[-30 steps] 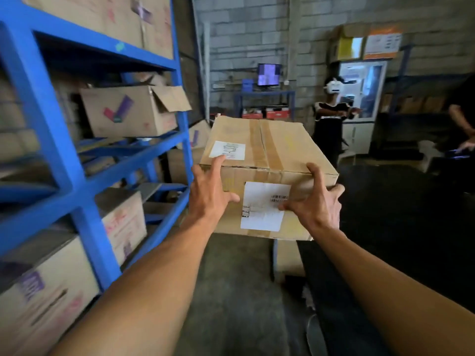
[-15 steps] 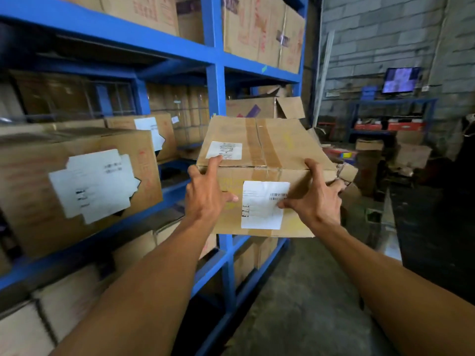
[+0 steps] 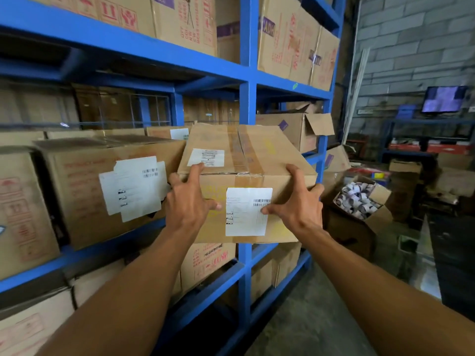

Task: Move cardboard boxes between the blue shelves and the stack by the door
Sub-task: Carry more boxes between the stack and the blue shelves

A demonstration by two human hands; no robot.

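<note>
A grey block wall stands behind the blue shelves, which are packed with cartons. You hold the taped cardboard box in front of the shelves' blue upright, at middle-shelf height. Your left hand and right hand grip its near corners, fingers spread over the top edge, thumbs on the front face. Left of the upright, a labelled carton fills the bay just beside the box. Right of the upright sit an open-flapped carton on the shelf and a floor carton of rolls.
</note>
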